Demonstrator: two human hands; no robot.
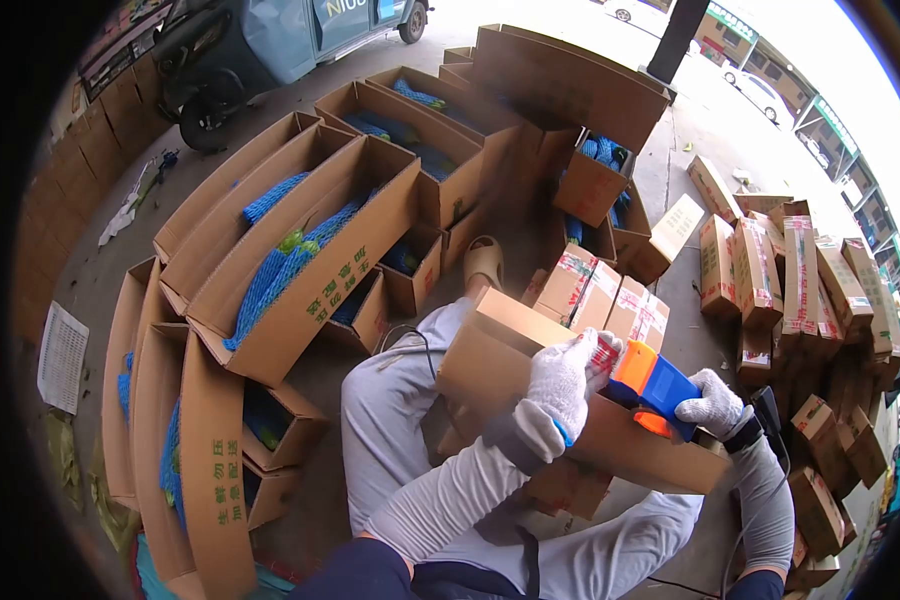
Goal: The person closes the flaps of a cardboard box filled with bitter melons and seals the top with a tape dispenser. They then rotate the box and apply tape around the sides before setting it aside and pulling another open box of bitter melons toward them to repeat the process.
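A long cardboard box (487, 347) lies across the lap, between the knees. My right hand (717, 405), in a white glove, is closed round a blue and orange tape dispenser (656, 384) over the box's right part. Close to the dispenser's left side, my left hand (560, 380), also gloved, has its fingers pressed together beside some red and white tape (602, 357). Whether the fingers pinch that tape is too small to tell. Taped boxes (576, 290) lie just beyond the lap.
Open boxes (315, 255) with blue-netted goods (295, 265) stand at the left and ahead. Sealed boxes (800, 275) are piled at the right. A foot in a sandal (484, 262) is in front. A three-wheeled vehicle (270, 45) stands at the back left.
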